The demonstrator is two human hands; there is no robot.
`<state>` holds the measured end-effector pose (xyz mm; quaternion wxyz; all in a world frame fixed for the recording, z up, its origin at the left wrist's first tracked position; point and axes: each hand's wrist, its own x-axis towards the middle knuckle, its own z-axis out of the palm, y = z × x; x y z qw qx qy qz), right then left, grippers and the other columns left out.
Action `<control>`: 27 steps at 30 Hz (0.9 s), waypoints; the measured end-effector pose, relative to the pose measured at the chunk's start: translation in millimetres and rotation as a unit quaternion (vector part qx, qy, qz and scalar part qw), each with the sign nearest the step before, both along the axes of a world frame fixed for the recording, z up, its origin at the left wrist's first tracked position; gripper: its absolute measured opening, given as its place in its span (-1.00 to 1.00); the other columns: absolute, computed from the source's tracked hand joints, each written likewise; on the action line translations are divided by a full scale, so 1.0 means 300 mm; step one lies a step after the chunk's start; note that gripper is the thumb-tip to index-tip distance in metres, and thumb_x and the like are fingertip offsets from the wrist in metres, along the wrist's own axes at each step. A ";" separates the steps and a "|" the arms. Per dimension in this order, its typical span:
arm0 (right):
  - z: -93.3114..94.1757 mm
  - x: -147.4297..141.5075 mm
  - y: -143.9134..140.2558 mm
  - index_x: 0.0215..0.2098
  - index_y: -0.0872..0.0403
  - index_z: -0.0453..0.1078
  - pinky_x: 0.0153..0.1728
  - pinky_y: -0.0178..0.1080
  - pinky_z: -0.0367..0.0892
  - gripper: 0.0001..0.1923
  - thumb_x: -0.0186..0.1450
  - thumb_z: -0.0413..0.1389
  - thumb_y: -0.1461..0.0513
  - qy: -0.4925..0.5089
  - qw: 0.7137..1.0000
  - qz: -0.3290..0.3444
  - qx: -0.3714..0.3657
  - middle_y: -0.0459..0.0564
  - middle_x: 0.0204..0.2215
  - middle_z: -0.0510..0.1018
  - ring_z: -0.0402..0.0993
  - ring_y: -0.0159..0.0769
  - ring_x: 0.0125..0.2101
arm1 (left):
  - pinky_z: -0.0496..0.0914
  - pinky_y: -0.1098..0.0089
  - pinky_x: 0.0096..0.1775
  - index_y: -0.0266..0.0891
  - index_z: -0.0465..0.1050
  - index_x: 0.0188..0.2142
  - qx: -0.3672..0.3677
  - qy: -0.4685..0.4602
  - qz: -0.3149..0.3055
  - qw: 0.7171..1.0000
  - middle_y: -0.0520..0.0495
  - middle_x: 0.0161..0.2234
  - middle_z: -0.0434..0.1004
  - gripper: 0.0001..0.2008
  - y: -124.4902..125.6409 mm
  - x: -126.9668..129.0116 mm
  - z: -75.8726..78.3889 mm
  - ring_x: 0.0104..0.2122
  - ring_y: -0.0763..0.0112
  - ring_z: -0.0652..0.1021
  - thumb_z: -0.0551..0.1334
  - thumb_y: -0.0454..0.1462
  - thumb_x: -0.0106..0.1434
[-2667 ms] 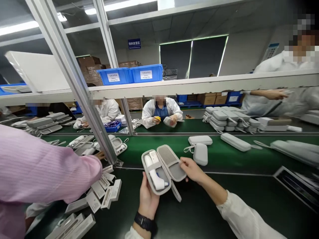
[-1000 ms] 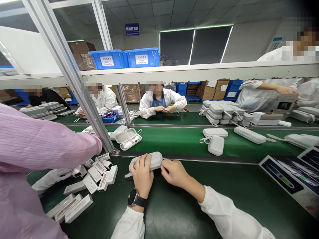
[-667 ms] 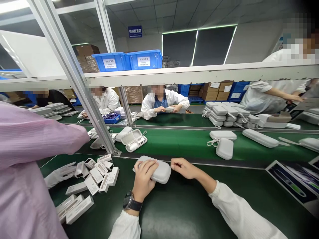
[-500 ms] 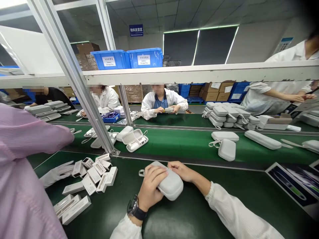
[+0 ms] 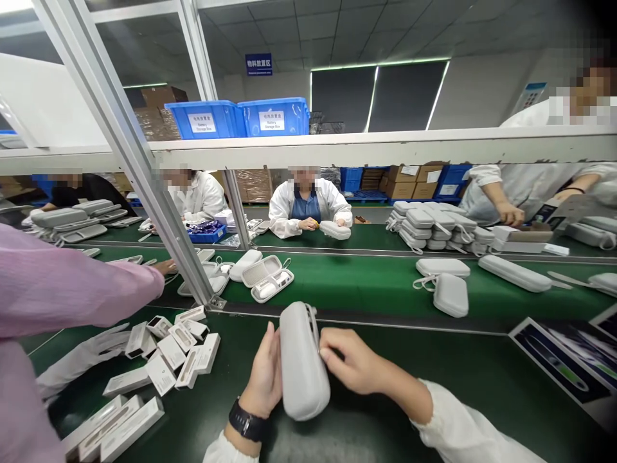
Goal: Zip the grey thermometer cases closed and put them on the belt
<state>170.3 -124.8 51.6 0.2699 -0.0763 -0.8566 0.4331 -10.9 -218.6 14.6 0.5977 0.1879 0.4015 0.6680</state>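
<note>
Here both hands' fingers clamp the grey case (image 5: 303, 363); the blue bins (image 5: 236, 118) read "Storage Box".

Grey case (image 5: 303, 366) looks matt, finely textured fabric; green belt (image 5: 366, 280) matt; frame post (image 5: 126, 151) brushed metal.

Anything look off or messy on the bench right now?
Mostly tidy. The small white boxes left of the hands lie in a loose, jumbled heap at mixed angles. An open case sits on the belt beyond. The grey case between left hand and right hand looks closed and intact.
</note>
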 end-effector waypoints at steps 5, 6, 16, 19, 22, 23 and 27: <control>0.000 -0.002 -0.062 -0.35 0.04 0.24 -0.24 -0.28 0.19 -0.88 0.37 -0.01 0.31 -0.107 0.973 0.053 0.197 -0.13 -0.41 0.37 0.21 -0.38 -0.42 | 0.38 0.25 0.02 -0.19 0.38 0.16 -0.020 0.145 -0.017 0.989 -0.16 -0.01 0.58 -0.35 -0.026 -0.043 -0.010 0.01 0.08 0.53 0.43 -0.05 0.13; -0.002 -0.001 -0.051 -0.34 0.04 0.26 -0.24 -0.28 0.19 -0.88 0.38 0.00 0.31 -0.115 0.968 0.052 0.216 -0.12 -0.40 0.39 0.21 -0.38 -0.42 | 0.38 0.25 0.02 -0.18 0.35 0.18 -0.014 0.163 -0.030 0.986 -0.16 0.01 0.56 -0.32 -0.027 -0.050 -0.011 0.02 0.07 0.52 0.43 -0.05 0.12; -0.011 0.025 0.065 -0.37 0.06 0.26 -0.32 -0.27 0.13 -0.79 0.44 -0.07 0.30 -0.088 0.950 0.007 0.298 -0.07 -0.41 0.37 0.18 -0.33 -0.43 | 0.40 0.27 -0.12 -0.27 0.45 0.03 -0.069 0.161 -0.075 0.982 -0.18 -0.14 0.60 -0.37 0.001 -0.027 -0.047 -0.17 0.16 0.56 0.45 0.02 0.06; -0.030 0.026 0.093 -0.40 0.05 0.24 -0.33 -0.24 0.11 -0.77 0.43 -0.09 0.31 -0.067 0.945 -0.025 0.320 -0.07 -0.45 0.32 0.14 -0.31 -0.45 | 0.40 0.31 -0.17 -0.26 0.46 0.01 -0.074 0.141 -0.061 0.985 -0.14 -0.18 0.61 -0.40 0.004 0.004 -0.037 -0.25 0.23 0.56 0.46 -0.02 0.05; -0.060 0.022 0.133 -0.40 0.04 0.24 -0.33 -0.24 0.11 -0.77 0.42 -0.09 0.31 -0.060 0.946 -0.044 0.315 -0.08 -0.46 0.30 0.13 -0.30 -0.46 | 0.39 0.35 -0.14 -0.21 0.45 0.03 -0.055 0.163 -0.011 0.985 -0.10 -0.11 0.59 -0.41 0.007 0.030 -0.015 -0.21 0.28 0.55 0.48 -0.06 0.05; -0.069 0.020 0.143 -0.40 0.04 0.24 -0.32 -0.24 0.12 -0.77 0.42 -0.09 0.31 -0.059 0.948 -0.046 0.310 -0.08 -0.46 0.30 0.13 -0.30 -0.46 | 0.39 0.35 -0.14 -0.21 0.45 0.02 -0.056 0.167 -0.005 0.984 -0.10 -0.11 0.59 -0.41 0.008 0.035 -0.010 -0.21 0.28 0.55 0.48 -0.07 0.04; -0.095 0.009 0.134 -0.38 0.04 0.25 -0.31 -0.24 0.11 -0.80 0.41 -0.07 0.32 -0.068 0.946 -0.051 0.314 -0.07 -0.44 0.31 0.13 -0.30 -0.45 | 0.40 0.34 -0.20 -0.23 0.47 0.01 -0.090 0.144 -0.020 0.985 -0.11 -0.17 0.60 -0.41 0.013 0.034 -0.011 -0.29 0.29 0.55 0.47 -0.04 0.04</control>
